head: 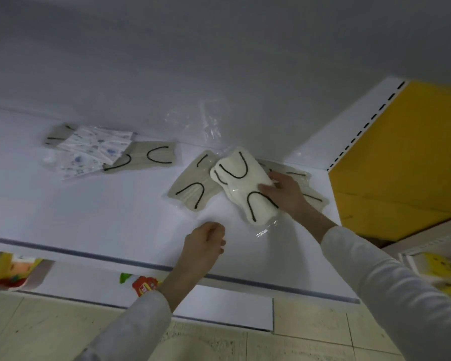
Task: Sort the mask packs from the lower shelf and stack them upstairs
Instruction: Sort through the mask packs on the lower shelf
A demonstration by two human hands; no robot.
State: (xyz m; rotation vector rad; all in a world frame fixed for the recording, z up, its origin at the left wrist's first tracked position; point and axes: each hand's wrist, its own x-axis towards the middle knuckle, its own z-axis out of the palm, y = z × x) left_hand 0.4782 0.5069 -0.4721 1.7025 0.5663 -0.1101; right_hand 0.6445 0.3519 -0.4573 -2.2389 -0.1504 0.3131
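A thick white mask pack (pixel 241 186) with black ear loops lies tilted on the white shelf (pixel 89 204), over a flat beige pack (pixel 193 186) and another beige pack (pixel 306 188) at the right. My right hand (pixel 281 194) grips the white pack's right edge, thumb on top. My left hand (pixel 206 243) hovers over the shelf in front of it, fingers curled, nothing in it. Further left lie a beige pack (pixel 151 158) and blue-patterned white packs (pixel 94 152) over one more beige pack (pixel 59 134).
A yellow side panel (pixel 401 157) with a slotted white upright (pixel 359 126) closes the shelf on the right. The shelf's front edge (pixel 115 259) runs below my hands. Coloured goods (pixel 11 272) and a red packet (pixel 145 284) sit on the lower level. Tiled floor (pixel 310 324) lies beneath.
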